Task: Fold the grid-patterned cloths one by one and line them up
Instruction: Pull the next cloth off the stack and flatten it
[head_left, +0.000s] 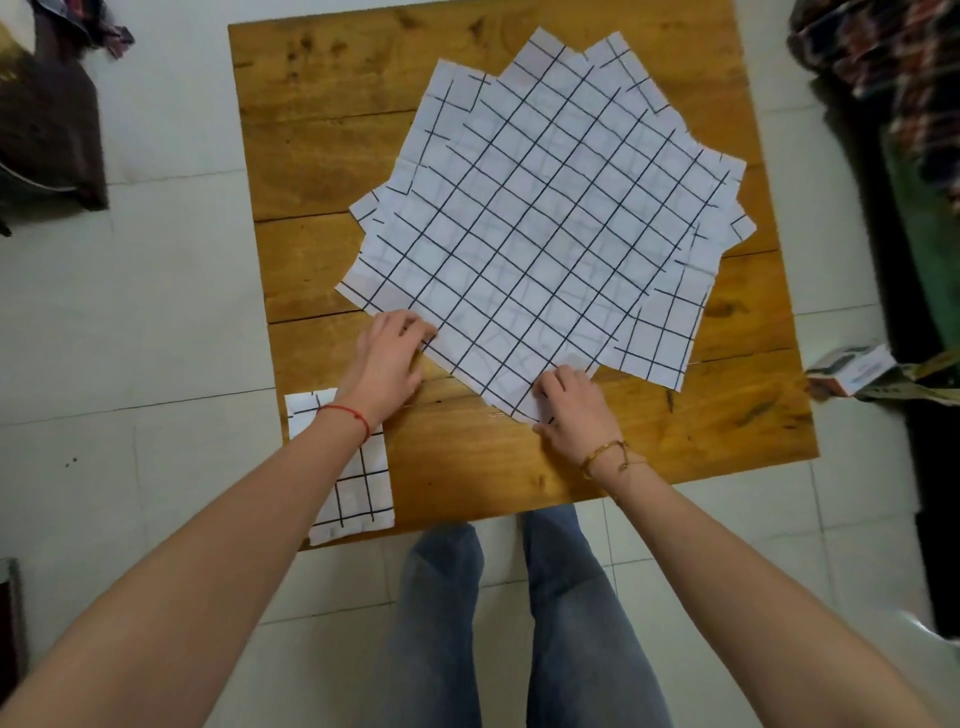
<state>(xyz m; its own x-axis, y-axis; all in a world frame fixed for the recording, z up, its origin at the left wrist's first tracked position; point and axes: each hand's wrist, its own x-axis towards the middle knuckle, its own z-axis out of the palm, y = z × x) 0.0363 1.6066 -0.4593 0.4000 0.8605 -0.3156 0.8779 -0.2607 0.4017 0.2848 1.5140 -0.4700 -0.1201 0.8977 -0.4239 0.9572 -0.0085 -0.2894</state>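
A wooden table (322, 156) carries a fanned stack of unfolded grid-patterned cloths (540, 218), each rotated slightly against the one beneath, covering the centre and far right of the tabletop. The top cloth (519, 270) lies flat, turned diagonally, with one corner pointing toward the person. The left hand (389, 358) pinches the near-left edge of the top cloth between curled fingers and thumb. The right hand (569, 410) grips the near corner of the same cloth, fingers curled over the fabric. One folded cloth (353, 493) lies at the near-left corner of the table, partly beneath the left forearm and well apart from the stack.
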